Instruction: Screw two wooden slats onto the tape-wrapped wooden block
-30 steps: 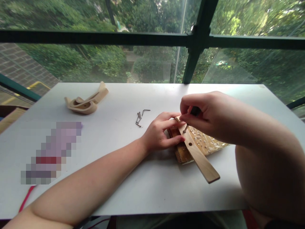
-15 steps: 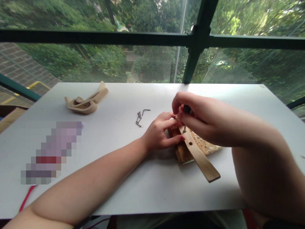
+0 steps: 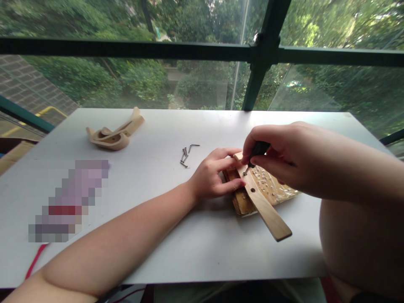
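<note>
My right hand [image 3: 277,155] is closed round the dark handle of a screwdriver [image 3: 260,148]. Its shaft slants down to a screw [image 3: 245,173] in a hole of a pale wooden strip [image 3: 271,216]. A second hole in the strip shows bare. The strip lies across a brown wooden block [image 3: 243,202] pitted with many small holes, its lower end jutting past the block. With thumb on one side and fingers near the strip's upper end, my left hand [image 3: 214,170] grips the strip against the block. The far fingertips are partly hidden.
Several loose screws [image 3: 184,155] lie on the white table [image 3: 158,235] left of my hands. Curved wooden pieces [image 3: 113,136] rest at the back left. A blurred-out purple object [image 3: 78,185] lies at the left, near a red cord [image 3: 38,256]. Windows border the far edge.
My right hand has swung to the right, and the screwdriver has gone from nearly upright to leaning right, its tip still at the screw. My left hand and the strip stay put.
</note>
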Action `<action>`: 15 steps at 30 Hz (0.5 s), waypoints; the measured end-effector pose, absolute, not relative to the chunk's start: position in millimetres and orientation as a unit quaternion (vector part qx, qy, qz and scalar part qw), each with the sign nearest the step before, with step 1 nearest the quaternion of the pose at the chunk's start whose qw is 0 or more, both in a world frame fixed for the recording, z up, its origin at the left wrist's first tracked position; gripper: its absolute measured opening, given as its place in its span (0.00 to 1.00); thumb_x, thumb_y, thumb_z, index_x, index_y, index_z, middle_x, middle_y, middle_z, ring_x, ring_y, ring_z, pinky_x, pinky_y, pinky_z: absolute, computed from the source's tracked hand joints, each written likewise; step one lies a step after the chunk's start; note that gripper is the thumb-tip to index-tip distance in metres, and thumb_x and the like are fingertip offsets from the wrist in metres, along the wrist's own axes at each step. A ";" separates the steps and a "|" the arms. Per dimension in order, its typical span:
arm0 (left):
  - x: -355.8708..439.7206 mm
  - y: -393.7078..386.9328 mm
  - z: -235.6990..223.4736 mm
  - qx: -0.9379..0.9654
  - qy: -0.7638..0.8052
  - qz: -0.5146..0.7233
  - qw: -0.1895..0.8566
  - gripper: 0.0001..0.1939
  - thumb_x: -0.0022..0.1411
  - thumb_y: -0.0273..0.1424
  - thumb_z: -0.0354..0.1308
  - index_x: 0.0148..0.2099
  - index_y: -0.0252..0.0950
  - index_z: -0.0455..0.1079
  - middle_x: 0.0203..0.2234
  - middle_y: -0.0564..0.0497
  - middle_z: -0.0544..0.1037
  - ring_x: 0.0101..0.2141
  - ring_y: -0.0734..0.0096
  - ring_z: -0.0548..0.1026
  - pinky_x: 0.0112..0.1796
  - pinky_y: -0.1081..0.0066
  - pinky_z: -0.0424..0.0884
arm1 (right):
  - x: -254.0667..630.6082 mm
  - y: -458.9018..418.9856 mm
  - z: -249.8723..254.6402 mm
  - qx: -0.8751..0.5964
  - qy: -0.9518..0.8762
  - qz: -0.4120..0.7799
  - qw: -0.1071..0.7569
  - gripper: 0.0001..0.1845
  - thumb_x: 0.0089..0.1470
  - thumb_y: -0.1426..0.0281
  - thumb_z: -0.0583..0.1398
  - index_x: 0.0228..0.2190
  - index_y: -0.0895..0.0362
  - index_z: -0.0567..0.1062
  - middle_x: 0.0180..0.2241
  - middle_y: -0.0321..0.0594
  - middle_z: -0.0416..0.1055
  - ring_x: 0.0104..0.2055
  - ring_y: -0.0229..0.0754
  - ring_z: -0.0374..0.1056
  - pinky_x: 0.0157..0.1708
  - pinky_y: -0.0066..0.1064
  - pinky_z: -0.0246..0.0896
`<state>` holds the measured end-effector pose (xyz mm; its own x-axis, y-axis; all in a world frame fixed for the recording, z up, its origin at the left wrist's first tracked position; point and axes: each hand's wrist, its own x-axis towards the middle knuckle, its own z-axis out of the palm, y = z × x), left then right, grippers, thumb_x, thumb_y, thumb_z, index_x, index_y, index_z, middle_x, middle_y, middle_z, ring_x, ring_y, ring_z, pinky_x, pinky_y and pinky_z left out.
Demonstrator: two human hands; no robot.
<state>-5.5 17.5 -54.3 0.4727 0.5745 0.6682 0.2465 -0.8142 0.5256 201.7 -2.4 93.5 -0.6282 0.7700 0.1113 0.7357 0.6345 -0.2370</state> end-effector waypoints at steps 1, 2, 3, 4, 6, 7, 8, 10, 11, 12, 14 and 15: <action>-5.6 17.5 -54.3 0.839 0.246 0.449 0.183 0.19 0.58 0.40 0.69 0.48 0.36 0.76 0.54 0.39 0.76 0.50 0.54 0.75 0.53 0.56 0.73 | 201.9 -3.4 93.9 -0.417 -0.900 0.082 0.102 0.04 0.58 0.67 0.60 0.35 0.52 0.76 0.25 0.35 0.73 0.24 0.36 0.64 0.24 0.31 0.53; -5.8 17.5 -54.3 0.840 0.247 0.447 0.184 0.19 0.58 0.40 0.69 0.48 0.36 0.76 0.55 0.39 0.76 0.50 0.54 0.75 0.54 0.56 0.72 | 201.9 -4.2 94.2 -0.414 -0.901 0.078 0.103 0.04 0.58 0.67 0.61 0.35 0.52 0.76 0.24 0.34 0.72 0.23 0.36 0.63 0.23 0.32 0.52; -5.9 17.5 -54.4 0.840 0.247 0.446 0.184 0.19 0.58 0.40 0.69 0.48 0.36 0.76 0.55 0.39 0.76 0.51 0.54 0.75 0.54 0.56 0.72 | 201.8 -4.7 94.2 -0.411 -0.902 0.074 0.105 0.04 0.58 0.66 0.61 0.35 0.52 0.77 0.22 0.33 0.71 0.22 0.35 0.62 0.22 0.32 0.51; -6.0 17.5 -54.5 0.840 0.248 0.445 0.185 0.19 0.57 0.39 0.69 0.48 0.35 0.76 0.55 0.39 0.76 0.51 0.54 0.75 0.54 0.56 0.72 | 201.5 -4.9 94.1 -0.410 -0.903 0.070 0.107 0.03 0.57 0.67 0.62 0.34 0.52 0.77 0.21 0.32 0.70 0.21 0.35 0.61 0.22 0.32 0.50; -6.0 17.6 -55.0 0.840 0.249 0.446 0.186 0.19 0.57 0.39 0.70 0.48 0.35 0.76 0.55 0.39 0.76 0.51 0.54 0.75 0.55 0.56 0.72 | 200.7 -4.3 93.8 -0.411 -0.902 0.067 0.112 0.02 0.56 0.67 0.63 0.33 0.52 0.77 0.20 0.31 0.68 0.20 0.34 0.59 0.21 0.32 0.49; -5.9 17.5 -55.1 0.839 0.249 0.446 0.186 0.20 0.57 0.39 0.69 0.49 0.35 0.76 0.55 0.39 0.76 0.51 0.54 0.75 0.55 0.56 0.72 | 200.3 -3.6 93.8 -0.412 -0.901 0.067 0.116 0.02 0.56 0.67 0.64 0.32 0.52 0.77 0.19 0.31 0.67 0.21 0.34 0.58 0.21 0.32 0.49; -5.8 17.5 -55.2 0.839 0.249 0.446 0.186 0.20 0.57 0.39 0.69 0.50 0.36 0.76 0.55 0.39 0.76 0.52 0.54 0.75 0.55 0.56 0.72 | 199.8 -2.8 93.7 -0.415 -0.900 0.068 0.118 0.03 0.56 0.67 0.64 0.31 0.52 0.77 0.19 0.31 0.67 0.21 0.34 0.58 0.21 0.32 0.50; -5.6 17.3 -55.2 0.839 0.249 0.446 0.187 0.21 0.58 0.40 0.69 0.51 0.36 0.76 0.55 0.39 0.76 0.52 0.54 0.75 0.56 0.56 0.72 | 198.7 -1.1 93.9 -0.420 -0.897 0.072 0.118 0.04 0.56 0.67 0.63 0.29 0.52 0.76 0.20 0.31 0.67 0.22 0.35 0.59 0.22 0.32 0.52; -5.6 17.2 -55.1 0.839 0.249 0.445 0.188 0.21 0.58 0.40 0.69 0.51 0.36 0.76 0.55 0.39 0.76 0.52 0.54 0.75 0.56 0.56 0.72 | 198.2 -0.4 94.1 -0.423 -0.895 0.075 0.118 0.05 0.56 0.67 0.63 0.29 0.52 0.76 0.20 0.31 0.67 0.22 0.35 0.59 0.22 0.32 0.53; -5.6 17.2 -54.9 0.840 0.249 0.444 0.190 0.21 0.58 0.40 0.69 0.51 0.37 0.76 0.55 0.39 0.76 0.53 0.54 0.75 0.56 0.56 0.72 | 197.6 0.3 94.1 -0.424 -0.895 0.079 0.117 0.05 0.56 0.67 0.63 0.28 0.52 0.75 0.21 0.31 0.67 0.23 0.35 0.59 0.23 0.32 0.53; -5.6 17.2 -54.6 0.840 0.250 0.441 0.192 0.20 0.58 0.39 0.69 0.51 0.37 0.76 0.55 0.39 0.75 0.53 0.54 0.75 0.55 0.56 0.72 | 196.5 1.1 94.1 -0.425 -0.893 0.087 0.120 0.05 0.55 0.67 0.63 0.28 0.52 0.75 0.21 0.31 0.67 0.22 0.35 0.59 0.23 0.32 0.54; -5.7 17.3 -54.5 0.840 0.250 0.441 0.192 0.20 0.58 0.39 0.69 0.50 0.37 0.76 0.55 0.40 0.76 0.52 0.54 0.75 0.55 0.56 0.72 | 196.0 1.2 93.9 -0.425 -0.892 0.091 0.123 0.05 0.55 0.67 0.64 0.27 0.52 0.75 0.20 0.31 0.67 0.22 0.34 0.59 0.23 0.32 0.54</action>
